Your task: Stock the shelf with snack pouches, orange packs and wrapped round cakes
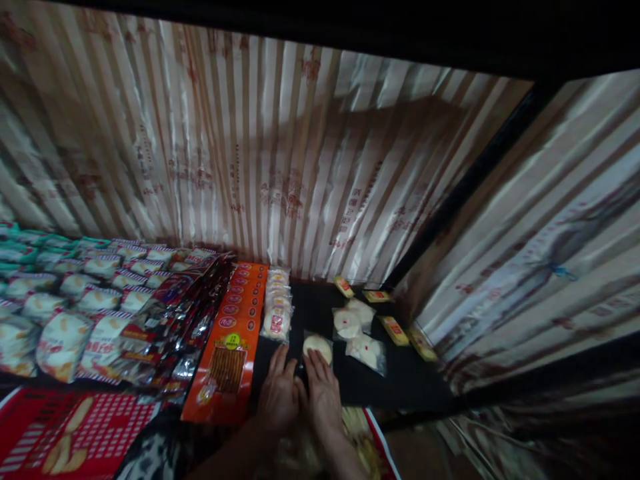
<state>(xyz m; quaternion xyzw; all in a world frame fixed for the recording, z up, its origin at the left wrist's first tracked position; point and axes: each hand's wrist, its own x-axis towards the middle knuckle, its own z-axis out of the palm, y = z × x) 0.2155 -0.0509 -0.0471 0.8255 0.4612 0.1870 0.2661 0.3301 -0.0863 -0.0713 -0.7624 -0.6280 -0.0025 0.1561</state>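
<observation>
My right hand [323, 390] lies with fingers stretched out over a round pale cake in a clear wrapper [317, 343], fingertips resting on its near part. Beside it, my left hand [278, 392] has its fingers extended on the black shelf surface [407, 383], just below a row of overlapping wrapped round cakes [277, 321]. The thumbs are close together, and neither hand grasps anything that I can see. To the right of my hands are several more wrapped pale cakes [367, 350], each marked with a small red dot.
Orange snack packets [241, 343] overlap in a row left of my hands. Further left are dark red shiny packets [195, 320] and many white bread packages [65, 340]. Small yellow packets [395, 330] lie at right. Striped sheeting [280, 153] hangs behind; a dark post [465, 193] slants on the right.
</observation>
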